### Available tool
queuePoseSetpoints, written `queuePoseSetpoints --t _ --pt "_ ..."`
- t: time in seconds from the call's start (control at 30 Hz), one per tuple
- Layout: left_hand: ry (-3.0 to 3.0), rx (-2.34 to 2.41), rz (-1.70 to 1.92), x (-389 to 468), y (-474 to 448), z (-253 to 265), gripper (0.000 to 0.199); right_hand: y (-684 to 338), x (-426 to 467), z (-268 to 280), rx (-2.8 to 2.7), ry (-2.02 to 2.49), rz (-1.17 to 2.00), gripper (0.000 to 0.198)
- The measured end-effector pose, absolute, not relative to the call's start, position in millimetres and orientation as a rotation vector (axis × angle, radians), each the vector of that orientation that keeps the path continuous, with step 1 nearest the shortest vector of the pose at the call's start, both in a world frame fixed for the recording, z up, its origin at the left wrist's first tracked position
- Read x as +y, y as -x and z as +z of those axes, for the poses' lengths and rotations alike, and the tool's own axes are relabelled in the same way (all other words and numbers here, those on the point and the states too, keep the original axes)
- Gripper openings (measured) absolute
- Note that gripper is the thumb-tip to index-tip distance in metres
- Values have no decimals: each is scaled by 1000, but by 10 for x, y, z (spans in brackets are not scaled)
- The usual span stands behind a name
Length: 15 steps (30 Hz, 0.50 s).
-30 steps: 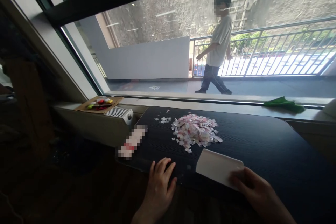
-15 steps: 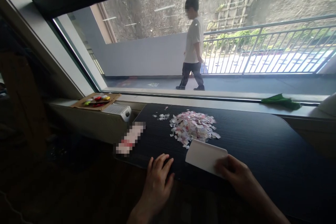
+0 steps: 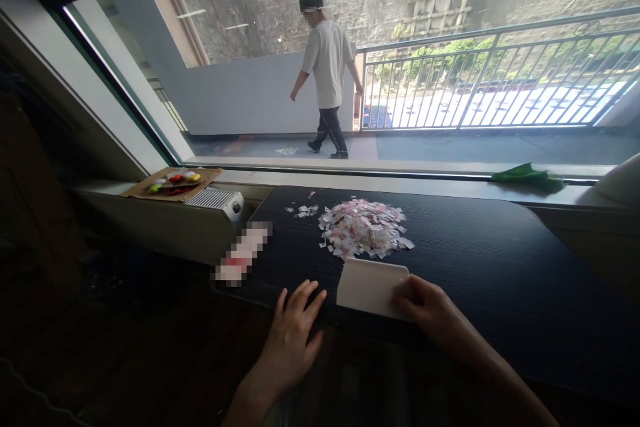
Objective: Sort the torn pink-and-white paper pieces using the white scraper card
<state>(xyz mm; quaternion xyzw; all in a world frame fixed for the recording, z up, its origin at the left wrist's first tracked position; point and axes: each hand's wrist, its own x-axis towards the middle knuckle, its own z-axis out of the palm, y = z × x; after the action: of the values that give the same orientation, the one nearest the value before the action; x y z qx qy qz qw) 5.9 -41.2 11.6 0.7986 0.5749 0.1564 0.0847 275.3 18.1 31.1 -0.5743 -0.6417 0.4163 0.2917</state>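
My left hand (image 3: 295,327) lies at the near edge of the dark table with its fingers spread, holding nothing. In my right hand (image 3: 423,303) is a white, card-like rectangle (image 3: 373,283), gripped by its right end. The card's far edge is right at the near side of a heap of small paper scraps (image 3: 363,223), mostly white with some pink; I cannot tell whether they touch. A few loose paper bits (image 3: 305,211) lie left of the heap. Left of my left hand is a blurred-out pinkish strip (image 3: 243,253) at the table's edge.
The black wood-grain table (image 3: 480,253) stands against a window ledge. A green cloth (image 3: 529,177) lies on the ledge. To the left are a white vented box (image 3: 217,201) and cardboard (image 3: 143,188) with colourful items. Beyond the glass, a person (image 3: 327,67) walks past a railing (image 3: 480,83).
My right hand has brought the card slightly left and turned it more level beside the heap. My left hand stays spread at the edge. The person outside has walked left.
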Motion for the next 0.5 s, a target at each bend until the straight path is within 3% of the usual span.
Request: queuePoseSetpoints --t 0.5 --pt "-2369 1736 456 -412 -74 120 57 -2908 -39 364 -1681 1539 1202 20"
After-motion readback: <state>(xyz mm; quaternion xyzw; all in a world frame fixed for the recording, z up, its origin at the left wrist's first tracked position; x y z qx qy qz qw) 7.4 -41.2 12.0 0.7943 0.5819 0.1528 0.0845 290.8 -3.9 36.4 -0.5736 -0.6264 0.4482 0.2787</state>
